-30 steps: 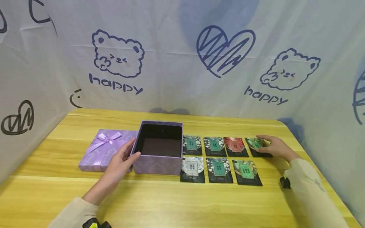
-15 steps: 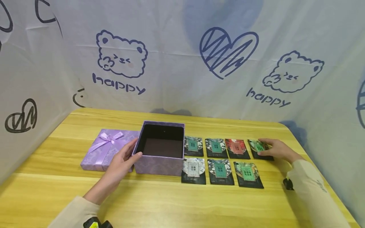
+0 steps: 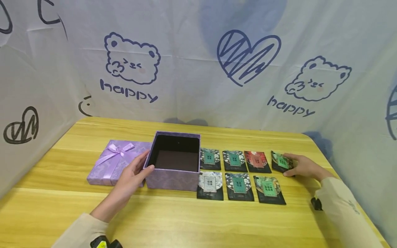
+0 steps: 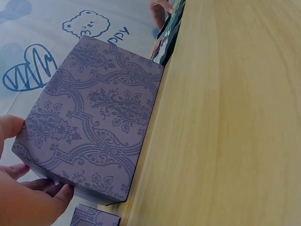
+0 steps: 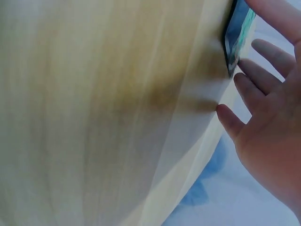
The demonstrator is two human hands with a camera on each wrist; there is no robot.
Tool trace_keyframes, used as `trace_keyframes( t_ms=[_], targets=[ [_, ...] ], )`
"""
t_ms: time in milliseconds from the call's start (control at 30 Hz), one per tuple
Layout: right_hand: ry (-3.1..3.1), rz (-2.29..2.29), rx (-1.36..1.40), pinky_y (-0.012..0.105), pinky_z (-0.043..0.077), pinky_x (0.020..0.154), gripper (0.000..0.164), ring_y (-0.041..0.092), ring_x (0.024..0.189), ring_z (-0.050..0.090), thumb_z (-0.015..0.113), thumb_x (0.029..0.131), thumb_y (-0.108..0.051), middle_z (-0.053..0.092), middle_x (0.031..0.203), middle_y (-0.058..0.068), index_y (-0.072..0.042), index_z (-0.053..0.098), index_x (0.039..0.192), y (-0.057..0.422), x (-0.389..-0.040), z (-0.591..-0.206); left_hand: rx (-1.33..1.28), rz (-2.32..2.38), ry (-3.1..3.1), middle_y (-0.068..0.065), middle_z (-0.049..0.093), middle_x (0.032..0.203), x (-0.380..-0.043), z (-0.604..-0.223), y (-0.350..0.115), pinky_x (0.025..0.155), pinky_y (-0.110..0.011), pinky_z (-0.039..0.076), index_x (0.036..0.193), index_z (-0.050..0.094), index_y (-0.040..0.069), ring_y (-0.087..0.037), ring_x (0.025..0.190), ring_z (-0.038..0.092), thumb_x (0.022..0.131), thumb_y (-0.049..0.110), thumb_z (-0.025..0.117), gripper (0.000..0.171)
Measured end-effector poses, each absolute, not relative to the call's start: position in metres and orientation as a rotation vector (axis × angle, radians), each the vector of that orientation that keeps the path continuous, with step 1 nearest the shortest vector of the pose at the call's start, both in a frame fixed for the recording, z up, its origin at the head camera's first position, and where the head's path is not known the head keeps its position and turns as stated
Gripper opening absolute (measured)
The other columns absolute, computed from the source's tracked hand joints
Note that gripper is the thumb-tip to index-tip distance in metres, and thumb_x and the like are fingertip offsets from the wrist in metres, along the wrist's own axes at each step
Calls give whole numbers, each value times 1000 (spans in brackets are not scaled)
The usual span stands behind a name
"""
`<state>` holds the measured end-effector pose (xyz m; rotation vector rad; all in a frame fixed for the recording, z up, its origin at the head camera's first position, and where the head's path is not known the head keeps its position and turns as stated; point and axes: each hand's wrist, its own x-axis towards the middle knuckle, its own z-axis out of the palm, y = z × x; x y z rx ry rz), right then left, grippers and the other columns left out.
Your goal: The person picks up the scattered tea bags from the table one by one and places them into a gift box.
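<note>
A purple patterned gift box [image 3: 173, 181] stands uncovered, its dark inside bare. My left hand [image 3: 128, 184] holds the box by its left side, thumb near the front rim and fingers along the side wall. The same box [image 4: 89, 117] fills much of the left wrist view. At the far end of the back row, my right hand [image 3: 305, 167] pinches a green-and-black tea packet [image 3: 280, 162] by its right side. That packet sits slightly tilted. In the right wrist view the thumb is against the packet [image 5: 237, 35], and the other fingers spread beside it.
Left of the box lies its purple lid [image 3: 103, 168] with a ribbon bow. Several other tea packets lie flat in two rows right of the box, among them a red one [image 3: 257, 161] and a white one [image 3: 210, 185]. A printed cloth [image 3: 186, 86] hangs behind the table [image 3: 192, 220].
My right hand has shifted slightly right and nearer, and the green tea packet has turned and tilted away from the red one. The left hand stays on the box.
</note>
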<state>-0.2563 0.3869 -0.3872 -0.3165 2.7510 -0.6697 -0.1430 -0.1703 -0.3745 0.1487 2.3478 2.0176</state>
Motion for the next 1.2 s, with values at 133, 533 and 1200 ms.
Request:
trace_keyframes(
  t_ms=[133, 533, 1200],
  targets=[
    [2767, -647, -306, 70, 27, 99, 99, 59, 128, 24, 83, 74, -36, 26, 144, 40, 10, 32, 145, 387, -256, -389, 147, 2017, 2348, -16, 23, 156, -143, -375, -170, 111, -42, 24, 153, 24, 4, -32, 141, 25, 100, 20, 55, 63],
    [2811, -649, -334, 69, 33, 95, 94, 58, 124, 31, 84, 74, -31, 32, 140, 40, 11, 34, 143, 385, -249, -392, 171, 2038, 2338, -17, 23, 156, -144, -377, -170, 112, -42, 23, 153, 23, 3, -32, 141, 24, 100, 19, 55, 63],
    [2926, -633, -383, 70, 37, 85, 87, 52, 113, 37, 77, 81, -35, 30, 132, 40, 8, 32, 143, 366, -243, -381, 203, 2058, 2350, -18, 25, 155, -144, -378, -168, 109, -30, 28, 152, 24, 2, -31, 140, 26, 100, 18, 55, 62]
  ],
)
